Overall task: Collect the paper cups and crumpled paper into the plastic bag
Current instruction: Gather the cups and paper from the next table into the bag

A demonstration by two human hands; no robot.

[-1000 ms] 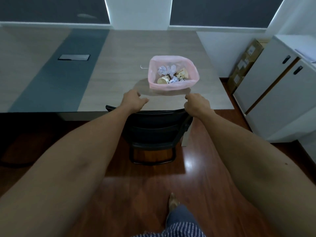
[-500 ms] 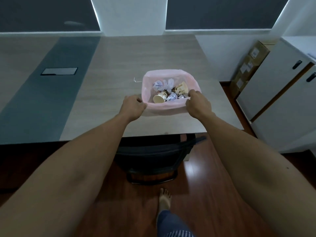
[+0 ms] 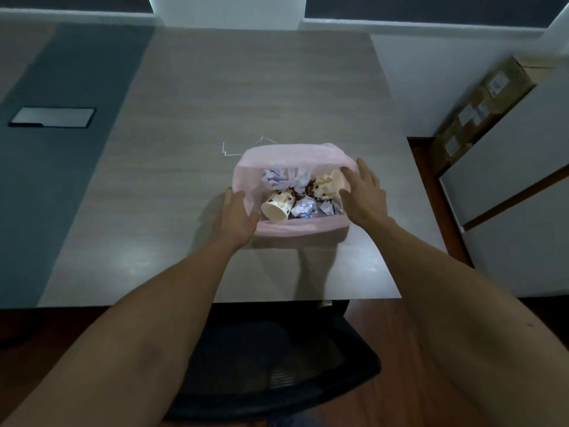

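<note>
Our left hand (image 3: pixel 237 215) has gone from a curled grip to straight fingers pressing the pink plastic bag (image 3: pixel 292 228) on the table (image 3: pixel 277 97); cups and crumpled paper inside, our right hand (image 3: pixel 365 192) likewise spread on its rim.

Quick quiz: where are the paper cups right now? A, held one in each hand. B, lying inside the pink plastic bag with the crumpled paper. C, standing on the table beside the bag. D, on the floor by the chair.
B: both paper cups lie on their sides inside the pink plastic bag among the crumpled paper, with the left hand and right hand at its sides.
</note>
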